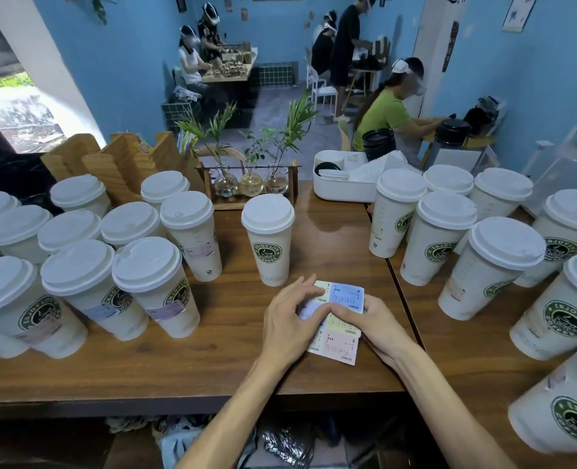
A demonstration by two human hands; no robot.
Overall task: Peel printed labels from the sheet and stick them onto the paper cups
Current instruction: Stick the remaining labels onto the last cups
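A sheet of pastel printed labels (343, 333) lies near the front of the wooden table (233, 350). My left hand (290, 319) rests on its left side, fingers curled onto a pale label. My right hand (375, 324) holds the sheet's right edge, its thumb pressing across the middle. One lidded paper cup (268, 240) with a green logo stands alone just beyond the sheet. Several lidded cups (151, 286) at the left carry coloured labels. Several more cups (490, 265) stand at the right.
A white bin (341, 189) with lids and napkins sits at the back right. A wooden rack of glass plant vases (251, 184) and wooden holders (124, 160) line the back. People work at tables farther in the room.
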